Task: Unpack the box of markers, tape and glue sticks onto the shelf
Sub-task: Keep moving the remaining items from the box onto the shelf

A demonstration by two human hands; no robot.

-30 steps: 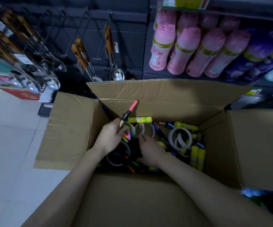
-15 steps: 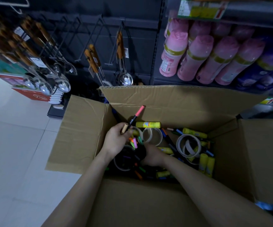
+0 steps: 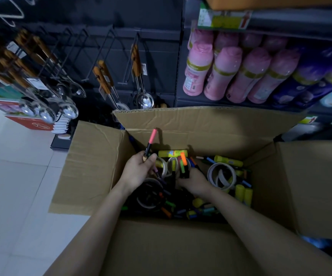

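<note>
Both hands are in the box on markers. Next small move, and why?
Probably lift the right hand clear of the brown cardboard box with the orange-capped and green-capped markers it grips. The left hand holds a pink-capped black marker raised above the contents, so both hands look loaded; white tape rolls and yellow glue sticks lie loose below.

Setting: retail shop aisle, directly before you.
- Shelf edge carries price labels.
- Rows of identical pink bottles, purple bottles beside them.
- Tagged ladles and spoons hang on dark rack panel.
- Pale tiled floor.
- Open cardboard box of stock.
</note>
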